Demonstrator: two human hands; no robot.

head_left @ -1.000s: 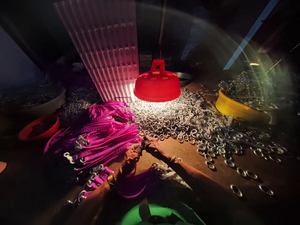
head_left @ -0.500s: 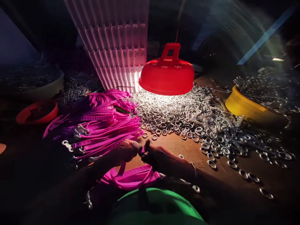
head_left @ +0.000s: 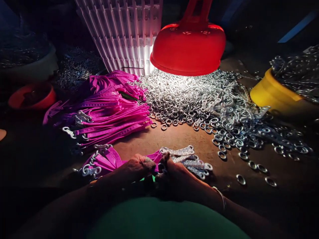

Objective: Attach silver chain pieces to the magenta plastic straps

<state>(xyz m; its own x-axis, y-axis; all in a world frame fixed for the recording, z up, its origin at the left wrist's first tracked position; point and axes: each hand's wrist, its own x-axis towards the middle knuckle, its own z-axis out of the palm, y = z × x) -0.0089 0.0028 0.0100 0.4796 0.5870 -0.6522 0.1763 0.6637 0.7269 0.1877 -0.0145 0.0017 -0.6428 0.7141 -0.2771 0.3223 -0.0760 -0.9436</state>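
Note:
My left hand (head_left: 141,165) is closed, thumb and fingers pinching a pink strap (head_left: 156,156) close to its end. Right beside it my right hand (head_left: 174,174) is closed too, with a metal ring (head_left: 161,168) between its fingertips at the strap. Shadow hides how strap and ring meet. Behind and left of my left hand lie more pink straps (head_left: 109,159) with short chains (head_left: 92,167) on their ends. Several short silver chain pieces (head_left: 190,159) spread out just beyond my right hand.
A red lamp (head_left: 188,49) hangs over a heap of metal rings (head_left: 184,96). A large pile of pink straps (head_left: 112,109) lies left. A yellow tub (head_left: 276,96) of chains stands right, a red bowl (head_left: 47,98) far left, a ribbed plastic panel (head_left: 127,36) behind.
The view has tilted down and closer. My hands sit slightly lower and further right in it. Silver chain pieces now show beyond my right hand, and a ring shows at its fingertips.

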